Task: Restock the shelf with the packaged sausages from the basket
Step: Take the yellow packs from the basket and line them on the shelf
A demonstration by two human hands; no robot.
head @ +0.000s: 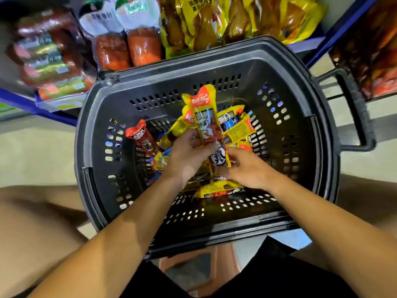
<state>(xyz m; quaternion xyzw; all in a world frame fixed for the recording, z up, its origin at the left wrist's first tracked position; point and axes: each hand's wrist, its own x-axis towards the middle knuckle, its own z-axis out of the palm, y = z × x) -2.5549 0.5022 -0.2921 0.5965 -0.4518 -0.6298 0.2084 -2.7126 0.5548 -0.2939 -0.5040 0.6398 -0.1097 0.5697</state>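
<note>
A yellow sausage pack (pixel 204 117), red at its top end and with a clear window showing dark meat, stands nearly upright above the middle of a black perforated basket (pixel 103 117). The left hand (pixel 189 153) grips its lower part, along with at least 1 more yellow pack fanned out behind it. The right hand (pixel 247 168), just beside, has its fingers closed on the lower end of the bundle, at a black-and-white printed label. More packs lie loose on the basket floor (mostly yellow, some blue), and a red sausage pack (pixel 139 136) leans against the left wall. Beyond the far rim, a blue-edged shelf (pixel 53 112) carries vacuum-packed red sausages (pixel 126 48), yellow bags of chicken legs (pixel 206 22) and, blurred at left, dark red packages (pixel 45 54). The basket's handle (pixel 356 110) sticks out to the right.
</note>
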